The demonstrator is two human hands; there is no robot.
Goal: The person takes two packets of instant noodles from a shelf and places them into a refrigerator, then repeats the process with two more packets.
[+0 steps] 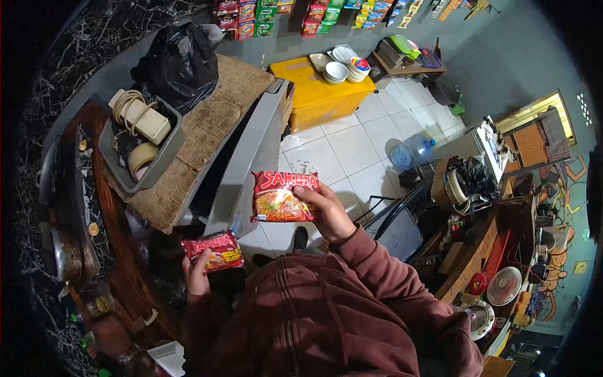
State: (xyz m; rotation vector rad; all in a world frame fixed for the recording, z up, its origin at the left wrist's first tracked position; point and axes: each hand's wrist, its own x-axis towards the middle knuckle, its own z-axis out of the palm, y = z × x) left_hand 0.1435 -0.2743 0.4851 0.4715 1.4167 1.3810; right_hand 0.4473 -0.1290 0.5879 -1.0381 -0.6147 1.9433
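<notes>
My right hand (330, 212) grips a red instant noodle packet (276, 200) by its right edge, thumb across the front. The word "SAKURA" and a picture of noodles face up at me. Lower and to the left, my left hand (197, 274) pinches a second red noodle packet (221, 251) of the same brand at its left end. The two packets are apart, both held in the air in front of my maroon hooded jacket (308, 314). The fingers behind each packet are hidden.
On the left, a grey bin (141, 169) with a tape roll and corded device stands on a cardboard-topped surface, near a black plastic bag (179, 66). A yellow box (314, 107) bears white bowls. A water jug (411, 152) and a chair (396, 232) stand right.
</notes>
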